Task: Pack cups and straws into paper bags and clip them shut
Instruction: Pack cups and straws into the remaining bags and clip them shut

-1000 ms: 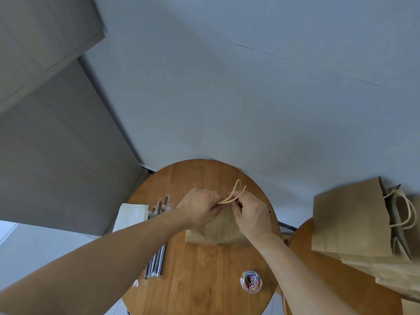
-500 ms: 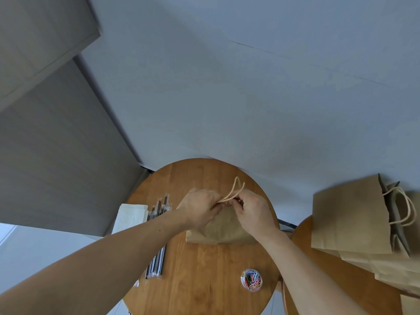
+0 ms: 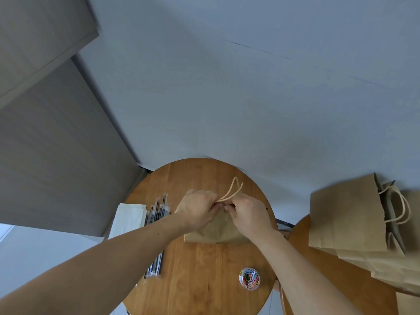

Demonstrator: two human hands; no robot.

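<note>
Nearest on the round desk (image 3: 200, 287) of warm, grained wood stands a small clear tub of paper clips (image 3: 249, 279), a tangle of bright colours. To the left lies a bundle of straws (image 3: 158, 211), dark and thin in glossy clear sleeves, partly crossed by the left forearm. Beside them is a flat stack of folded white paper (image 3: 128, 220).

Mid-desk rests the paper bag (image 3: 218, 231) of matte brown kraft, creased, its base towards the person. The left hand (image 3: 197, 211) and right hand (image 3: 247, 212) meet at the bag's far top edge, fingers curled, both pinching the paper there. Two pale twisted-cord handles (image 3: 233, 189) loop up and away from between the thumbs.

Little has changed over the last second: both hands keep the same pinch at the same spot, and the handle loops lean as before.

The bag lies under and just nearer than the hands; the straws are just left of the left hand, and the clips are well nearer than the right wrist.

On a second wooden desk (image 3: 359, 287) to the right lies a pile of spare bags (image 3: 345, 214), against a plain pale wall.
</note>
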